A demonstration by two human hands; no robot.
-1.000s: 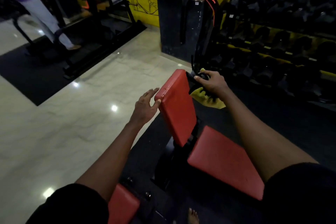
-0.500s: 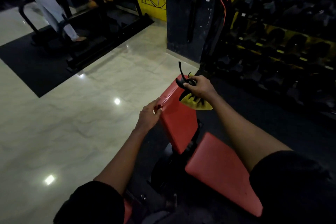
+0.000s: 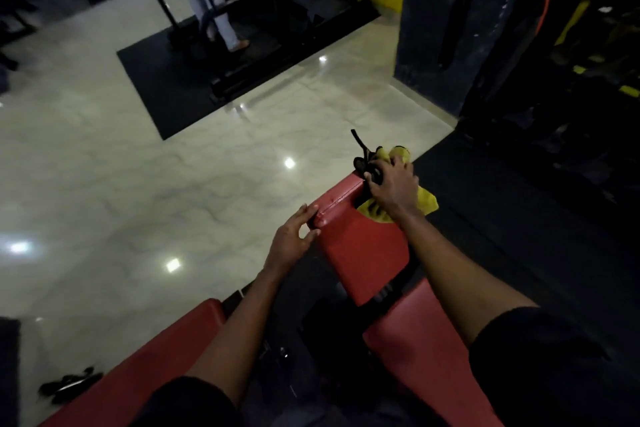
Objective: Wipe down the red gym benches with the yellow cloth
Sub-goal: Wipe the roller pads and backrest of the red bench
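A raised red back pad (image 3: 360, 246) of a gym bench stands in front of me, with its red seat pad (image 3: 419, 354) below on the right. My right hand (image 3: 393, 185) presses the yellow cloth (image 3: 427, 201) onto the pad's far top corner and also grips a black strap-like object (image 3: 363, 163). My left hand (image 3: 294, 239) pinches the pad's near left corner with thumb and fingers. A second red bench pad (image 3: 145, 367) lies low on the left.
Pale glossy floor tiles (image 3: 138, 184) spread to the left. A black mat (image 3: 194, 80) holds a rack where a person's legs (image 3: 211, 0) stand. A dark tall box (image 3: 450, 28) and dumbbell racks (image 3: 588, 80) stand on the right. A small dark object (image 3: 69, 385) lies on the floor.
The view swung left and down. My right hand slid with the cloth to the pad's top corner. My left hand closed from flat fingers to a pinch on the pad's edge.
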